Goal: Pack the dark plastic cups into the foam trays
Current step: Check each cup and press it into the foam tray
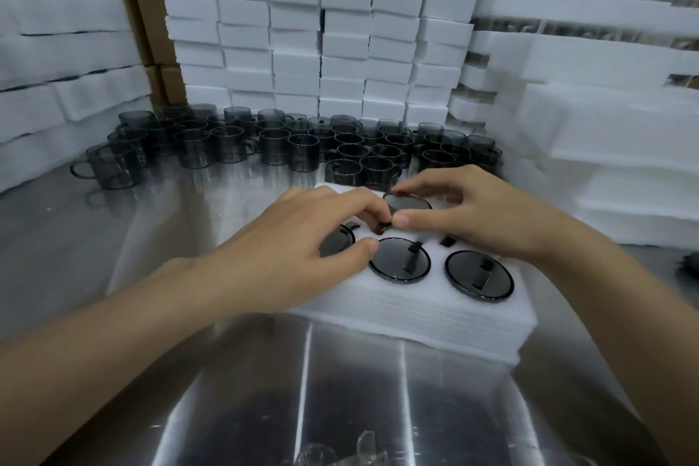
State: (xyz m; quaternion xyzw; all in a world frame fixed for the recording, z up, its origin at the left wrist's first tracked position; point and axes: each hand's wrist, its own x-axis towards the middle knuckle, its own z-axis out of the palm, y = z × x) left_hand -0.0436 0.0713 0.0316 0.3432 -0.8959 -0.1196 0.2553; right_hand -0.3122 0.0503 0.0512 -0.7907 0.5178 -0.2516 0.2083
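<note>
Sitting in back-middle pocket of white foam tray (378,299), dark translucent plastic cup (410,203) has right hand (472,212) pinching its rim thumb-to-index, left hand (302,242) fingertips on handle (pinch or push, can't tell); likely light, stiff, slick, so grip rim or handle.

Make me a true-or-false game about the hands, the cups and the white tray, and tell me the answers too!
1. The left hand and right hand both touch one cup at the back of the tray. True.
2. The tray is black. False: it is white foam.
3. Many loose cups stand behind the tray. True.
4. The table is wooden. False: it is shiny metal.
5. The tray's front holes are empty. False: front cups sit in them.
</note>
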